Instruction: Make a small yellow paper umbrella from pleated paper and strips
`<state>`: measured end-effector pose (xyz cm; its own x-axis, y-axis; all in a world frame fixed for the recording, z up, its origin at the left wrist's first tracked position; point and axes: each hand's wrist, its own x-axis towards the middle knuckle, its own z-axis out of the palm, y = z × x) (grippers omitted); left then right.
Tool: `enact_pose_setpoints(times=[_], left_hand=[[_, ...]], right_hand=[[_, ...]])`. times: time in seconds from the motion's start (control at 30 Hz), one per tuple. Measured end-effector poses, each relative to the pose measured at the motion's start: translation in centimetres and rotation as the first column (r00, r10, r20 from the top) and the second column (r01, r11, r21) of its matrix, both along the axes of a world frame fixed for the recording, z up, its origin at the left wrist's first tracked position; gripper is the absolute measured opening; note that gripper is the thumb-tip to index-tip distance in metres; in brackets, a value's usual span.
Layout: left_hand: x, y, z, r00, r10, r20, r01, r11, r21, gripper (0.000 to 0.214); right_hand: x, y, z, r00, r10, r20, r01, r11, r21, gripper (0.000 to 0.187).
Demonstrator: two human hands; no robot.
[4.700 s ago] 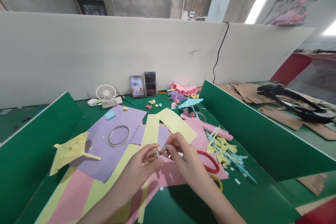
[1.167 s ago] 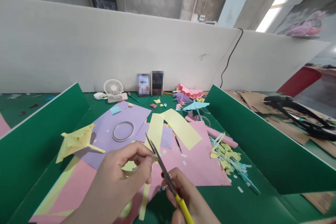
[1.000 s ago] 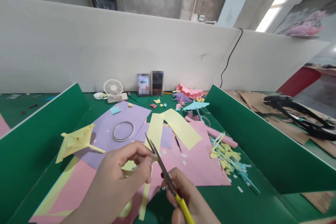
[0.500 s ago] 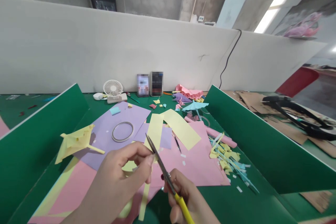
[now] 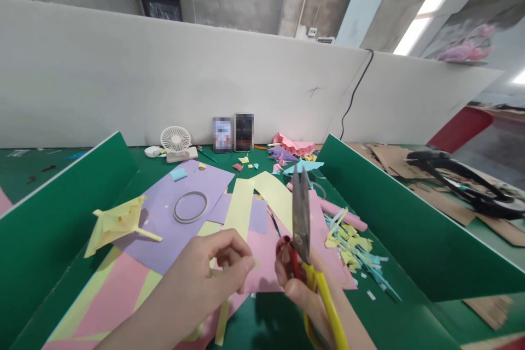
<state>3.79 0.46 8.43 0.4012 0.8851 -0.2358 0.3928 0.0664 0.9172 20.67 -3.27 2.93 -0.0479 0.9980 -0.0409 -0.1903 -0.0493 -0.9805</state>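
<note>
My right hand (image 5: 305, 292) grips scissors (image 5: 302, 229) with red and yellow handles, the closed blades pointing up and away from me. My left hand (image 5: 205, 279) is beside it, fingers pinched on a small pale paper piece (image 5: 253, 262). Both hands hover over a pink paper sheet (image 5: 268, 270) lying on the green table. A yellow strip (image 5: 238, 208) and a purple sheet (image 5: 176, 229) lie beyond my hands.
Green dividers (image 5: 394, 219) wall in both sides of the table. A tape ring (image 5: 190, 206), a yellow paper umbrella (image 5: 117, 221), a pile of cut scraps (image 5: 353, 243), a small fan (image 5: 175, 139) and two phones (image 5: 233, 132) lie about. A white partition (image 5: 164, 76) stands behind.
My right hand swung the scissors away from the left hand's paper piece, and the blades now stand upright further right. The left hand stays pinched.
</note>
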Motion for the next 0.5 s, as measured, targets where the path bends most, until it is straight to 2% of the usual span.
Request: enact_pose_setpoints(times=[0.1, 0.2, 0.4, 0.5], left_hand=[[0.5, 0.0, -0.5, 0.997, -0.063, 0.035, 0.066, 0.992, -0.103, 0.013], [0.7, 0.0, -1.1, 0.994, -0.086, 0.063, 0.092, 0.989, -0.114, 0.013], [0.3, 0.6, -0.3, 0.992, -0.117, 0.048, 0.122, 0.985, -0.119, 0.010], [-0.2, 0.9, -0.2, 0.993, -0.119, -0.008, 0.119, 0.993, -0.015, 0.011]], right_hand=[[-0.6, 0.2, 0.8, 0.999, 0.047, 0.017, -0.047, 0.999, 0.001, 0.026], [-1.0, 0.4, 0.9, 0.995, 0.045, 0.095, -0.046, 0.999, 0.009, 0.015], [-0.5, 1.0, 1.8, 0.981, -0.032, 0.190, 0.019, 0.997, 0.069, 0.013], [0.0, 1.3, 2.7, 0.968, -0.100, 0.228, 0.081, 0.993, 0.091, 0.017]])
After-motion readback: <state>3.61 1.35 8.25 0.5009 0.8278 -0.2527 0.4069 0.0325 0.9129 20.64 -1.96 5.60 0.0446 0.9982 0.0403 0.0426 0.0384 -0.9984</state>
